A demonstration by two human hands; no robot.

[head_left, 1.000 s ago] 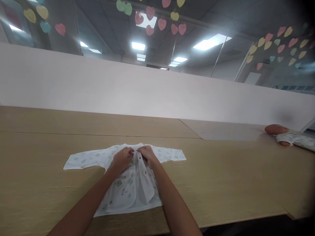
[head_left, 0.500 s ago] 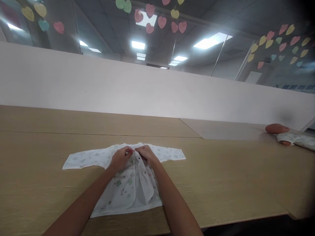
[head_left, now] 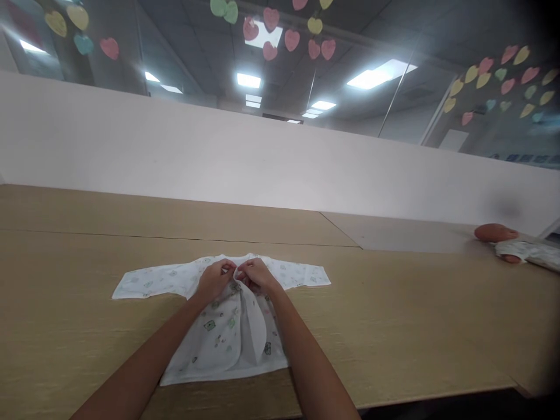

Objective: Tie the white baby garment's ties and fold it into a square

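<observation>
A small white baby shirt (head_left: 210,350) with a print of little animals lies spread on the table, its sleeves stretched out to both sides. My left hand (head_left: 216,279) pinches one front edge of it just below the neckline. Close beside, my right hand (head_left: 256,275) is closed on the other front edge at the same height, the fingertips of both hands nearly touching. Below the hands the front hangs partly apart, with one flap folded up and its inner side showing. The fingers hide whatever fastening is between them.
The wooden table (head_left: 415,326) runs across the view to a white wall (head_left: 245,163). Glass above the wall carries heart-shaped paper notes (head_left: 292,40). A doll (head_left: 496,233) in pale clothing lies at the far right.
My right hand has shifted slightly, its fingers now curled further round the edge. The flap beneath it has lifted and folded over more. My left hand stays in nearly the same place.
</observation>
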